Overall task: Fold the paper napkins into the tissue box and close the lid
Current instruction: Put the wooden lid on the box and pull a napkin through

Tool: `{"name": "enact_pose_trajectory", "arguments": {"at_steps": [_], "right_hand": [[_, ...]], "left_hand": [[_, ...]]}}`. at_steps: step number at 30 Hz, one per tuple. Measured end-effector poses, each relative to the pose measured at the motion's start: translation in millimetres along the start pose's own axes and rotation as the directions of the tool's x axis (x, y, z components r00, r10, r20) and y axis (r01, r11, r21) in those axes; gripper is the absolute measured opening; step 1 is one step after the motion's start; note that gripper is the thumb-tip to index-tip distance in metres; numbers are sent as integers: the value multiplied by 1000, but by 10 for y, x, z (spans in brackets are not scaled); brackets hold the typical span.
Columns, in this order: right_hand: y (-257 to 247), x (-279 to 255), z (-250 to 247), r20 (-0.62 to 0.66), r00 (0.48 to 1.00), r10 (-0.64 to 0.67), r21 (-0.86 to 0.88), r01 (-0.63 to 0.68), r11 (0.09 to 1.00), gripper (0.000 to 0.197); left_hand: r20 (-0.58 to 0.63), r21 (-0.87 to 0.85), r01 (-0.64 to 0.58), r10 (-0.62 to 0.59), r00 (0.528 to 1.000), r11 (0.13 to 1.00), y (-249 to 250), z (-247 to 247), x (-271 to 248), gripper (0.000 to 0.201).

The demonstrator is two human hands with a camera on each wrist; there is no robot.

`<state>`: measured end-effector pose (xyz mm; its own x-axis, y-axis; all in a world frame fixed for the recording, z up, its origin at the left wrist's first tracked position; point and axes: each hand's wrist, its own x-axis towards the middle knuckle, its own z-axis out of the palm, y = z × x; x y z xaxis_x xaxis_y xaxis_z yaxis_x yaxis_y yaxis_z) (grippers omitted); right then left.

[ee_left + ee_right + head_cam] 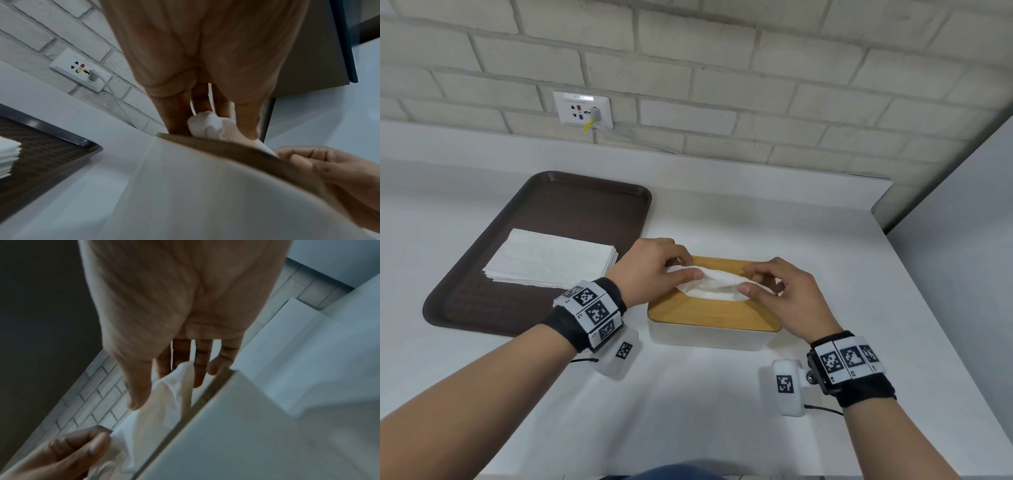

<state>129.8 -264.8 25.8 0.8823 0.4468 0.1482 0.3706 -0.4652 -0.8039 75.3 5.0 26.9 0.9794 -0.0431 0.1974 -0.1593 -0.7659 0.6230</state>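
Napkins (551,258) lie stacked on a brown tray (482,301) left of the tissue box (709,337). Left hand (650,270) and right hand (787,294) each pinch the napkin (717,284) drawn through the closed bamboo lid (709,311); tidying it probably comes next. White counter (688,404), brick wall (722,68).
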Motion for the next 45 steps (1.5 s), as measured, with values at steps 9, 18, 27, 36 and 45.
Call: {"name": "enact_pose_trajectory", "arguments": {"at_steps": [9,18,27,36,45], "right_hand": [[-35,38,106,-12,1000,25,-85,-26,996,17],[-89,73,211,-110,994,2,-70,-10,997,17],[-78,87,218,-144,990,6,-68,-16,998,13],[-63,-22,166,-116,992,42,-157,-60,986,49],[287,-238,-52,264,928,262,-139,-232,963,160]], "left_hand": [[29,1,34,-34,999,999,-39,70,27,29],[88,145,14,-27,996,989,54,48,42,27],[73,332,64,-94,993,941,213,70,55,28],[70,212,92,-109,992,973,221,54,26,53],[317,32,272,-268,910,962,-210,-8,-400,154]]}}
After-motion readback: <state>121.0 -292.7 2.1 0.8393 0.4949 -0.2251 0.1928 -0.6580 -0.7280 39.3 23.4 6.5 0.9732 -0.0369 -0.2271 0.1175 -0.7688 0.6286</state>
